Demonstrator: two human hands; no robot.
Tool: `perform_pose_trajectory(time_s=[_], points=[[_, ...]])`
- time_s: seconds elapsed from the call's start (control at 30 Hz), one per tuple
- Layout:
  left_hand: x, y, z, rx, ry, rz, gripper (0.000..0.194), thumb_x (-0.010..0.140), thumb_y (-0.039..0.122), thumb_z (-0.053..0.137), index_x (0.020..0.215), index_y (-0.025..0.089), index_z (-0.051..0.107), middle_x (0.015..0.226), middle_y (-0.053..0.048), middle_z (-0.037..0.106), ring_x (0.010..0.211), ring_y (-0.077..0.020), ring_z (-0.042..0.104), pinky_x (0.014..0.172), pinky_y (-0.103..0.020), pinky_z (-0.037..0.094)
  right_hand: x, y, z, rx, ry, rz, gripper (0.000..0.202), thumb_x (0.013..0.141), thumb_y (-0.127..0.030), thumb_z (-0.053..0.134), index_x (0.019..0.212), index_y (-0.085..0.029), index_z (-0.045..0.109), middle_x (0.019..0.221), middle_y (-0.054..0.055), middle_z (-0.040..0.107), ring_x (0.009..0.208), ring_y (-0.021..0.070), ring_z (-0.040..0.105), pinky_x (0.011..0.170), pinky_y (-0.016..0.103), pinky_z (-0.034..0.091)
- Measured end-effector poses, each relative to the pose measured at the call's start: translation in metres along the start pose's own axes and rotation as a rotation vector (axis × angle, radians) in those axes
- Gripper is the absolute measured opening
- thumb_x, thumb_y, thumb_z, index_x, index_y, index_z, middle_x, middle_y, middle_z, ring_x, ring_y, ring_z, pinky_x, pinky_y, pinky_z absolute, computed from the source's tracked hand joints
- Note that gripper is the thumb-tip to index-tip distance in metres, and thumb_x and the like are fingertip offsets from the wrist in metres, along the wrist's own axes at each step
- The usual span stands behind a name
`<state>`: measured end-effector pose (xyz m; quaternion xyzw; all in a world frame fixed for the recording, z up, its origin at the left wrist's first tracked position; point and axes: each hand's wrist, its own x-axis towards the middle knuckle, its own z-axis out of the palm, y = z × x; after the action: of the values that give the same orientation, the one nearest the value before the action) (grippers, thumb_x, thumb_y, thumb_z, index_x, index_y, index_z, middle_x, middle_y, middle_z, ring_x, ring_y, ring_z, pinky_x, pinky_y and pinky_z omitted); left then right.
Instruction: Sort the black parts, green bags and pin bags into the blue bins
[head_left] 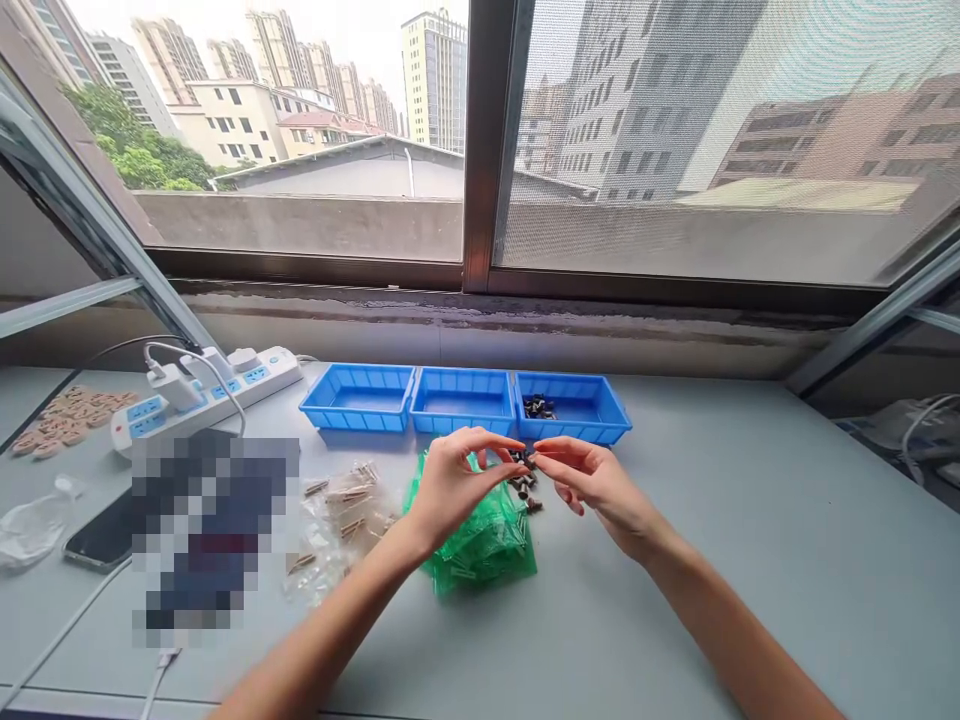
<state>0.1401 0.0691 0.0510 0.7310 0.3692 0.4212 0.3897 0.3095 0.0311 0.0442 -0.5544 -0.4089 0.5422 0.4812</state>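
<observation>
White power strip point(214, 390), phone point(101, 535), clear bags point(337, 520) on the grey table point(750, 560)

A high-rise room's window-side worktable point(750, 520) with parts trays point(463, 402) and power strip point(210, 392).

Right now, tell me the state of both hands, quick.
Left hand: fingers pinched together over the green bags; whether it holds anything cannot be told.
Right hand: pinched on a small dark part at the fingertips.

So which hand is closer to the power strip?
Left. The left hand is over the green bags, on the power strip's side of the table. The right hand is farther right, in front of the right blue tray.
</observation>
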Motion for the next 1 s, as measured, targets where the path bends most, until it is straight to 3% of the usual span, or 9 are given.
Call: perform_pose_trajectory(time_s=[0.2,0.33,0.57,0.83,1.0], points=[[-0.0005,-0.0011,-0.0003,0.015,-0.035,0.063,0.012,0.074,0.034,0.073,0.078,0.023,0.076,0.071,-0.003,0.068,0.061,-0.0141,0.053,0.055,-0.025,0.041,0.0003,0.0013,-0.0008,0.052,-0.018,0.012,0.044,0.05,-0.05,0.083,0.078,-0.018,0.07,0.055,-0.005,0.052,0.046,0.0071,0.038,0.04,0.022,0.029],[-0.0018,-0.0023,0.0007,0.027,-0.041,0.121,0.016,0.072,0.034,0.076,0.084,0.022,0.075,0.077,-0.003,0.066,0.059,-0.0109,0.049,0.054,-0.023,0.041,-0.001,0.0002,-0.0002,0.088,-0.003,0.019,0.046,0.048,-0.05,0.084,0.078,-0.019,0.069,0.06,-0.003,0.058,0.047,0.0067,0.039,0.041,0.022,0.029],[-0.0036,-0.0033,0.0017,0.097,-0.005,0.197,0.016,0.084,0.031,0.064,0.089,0.02,0.074,0.08,-0.005,0.064,0.061,-0.0114,0.052,0.051,-0.022,0.042,-0.0046,-0.0008,0.004,0.098,-0.055,0.031,0.053,0.048,-0.057,0.082,0.081,-0.018,0.066,0.055,-0.005,0.052,0.046,0.0065,0.037,0.041,0.021,0.027],[-0.0048,-0.0052,0.0049,0.105,-0.051,0.129,0.019,0.086,0.032,0.059,0.08,0.019,0.072,0.085,-0.005,0.06,0.062,-0.0102,0.051,0.051,-0.022,0.041,-0.0063,-0.0022,0.0072,0.018,-0.136,0.045,0.055,0.047,-0.061,0.079,0.073,-0.022,0.051,0.055,-0.008,0.046,0.043,0.0059,0.035,0.041,0.022,0.027],[-0.0046,-0.0057,0.006,0.062,-0.09,0.039,0.018,0.083,0.035,0.062,0.088,0.021,0.072,0.093,-0.005,0.057,0.063,-0.0097,0.049,0.049,-0.021,0.039,-0.0049,0.0025,0.0008,-0.055,-0.124,0.007,0.045,0.059,-0.057,0.074,0.077,-0.023,0.05,0.053,-0.009,0.04,0.045,0.0084,0.037,0.044,0.023,0.031]])
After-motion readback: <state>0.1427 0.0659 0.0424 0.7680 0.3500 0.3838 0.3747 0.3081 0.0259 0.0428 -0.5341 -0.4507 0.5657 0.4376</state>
